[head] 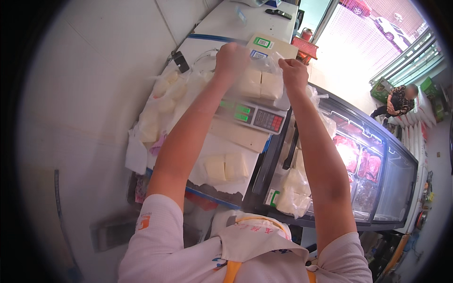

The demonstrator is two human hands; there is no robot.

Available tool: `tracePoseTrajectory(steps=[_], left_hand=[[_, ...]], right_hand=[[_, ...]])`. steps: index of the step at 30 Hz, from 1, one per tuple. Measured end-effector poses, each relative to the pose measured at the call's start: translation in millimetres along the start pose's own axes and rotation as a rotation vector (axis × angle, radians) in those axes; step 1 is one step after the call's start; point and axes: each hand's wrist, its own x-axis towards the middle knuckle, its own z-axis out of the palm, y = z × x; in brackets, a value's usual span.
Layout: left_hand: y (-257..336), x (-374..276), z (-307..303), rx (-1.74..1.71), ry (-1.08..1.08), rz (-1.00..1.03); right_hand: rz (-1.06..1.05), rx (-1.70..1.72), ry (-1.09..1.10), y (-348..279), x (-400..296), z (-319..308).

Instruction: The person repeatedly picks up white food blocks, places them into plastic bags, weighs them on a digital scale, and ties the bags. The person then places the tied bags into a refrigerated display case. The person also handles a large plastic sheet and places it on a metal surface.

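A clear plastic bag with pale, tofu-like blocks sits over the digital price scale. My right hand pinches the bag's upper right edge between thumb and fingers. On the other side, my left hand is curled at the bag's upper left, blurred, its fingertips hidden from me. Green digits glow on the scale's display, beside a keypad. Closer to my body, another pair of wrapped blocks lies on the white table.
Bagged pale goods crowd the table's left side. A board with printed codes stands beyond the scale. To the right is a glass display case with red meat and more bagged blocks. A person sits farther right.
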Motion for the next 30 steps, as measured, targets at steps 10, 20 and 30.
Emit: tracePoseTrajectory(steps=[10,20,30], left_hand=[[11.0,-19.7,-39.7,-0.813,-0.308,-0.152],[6.4,-27.9,-54.3,-0.709,-0.303,-0.149],[-21.7,-15.3,-4.6,-0.792,-0.197,0.003]], right_hand=[[-0.257,-0.203,0.104,-26.1,-41.1,-27.6],[-0.027,0.430,-0.007,4.8,-27.2,-20.4],[-0.209,0.375,-0.219,-20.9,-17.5,-36.2]])
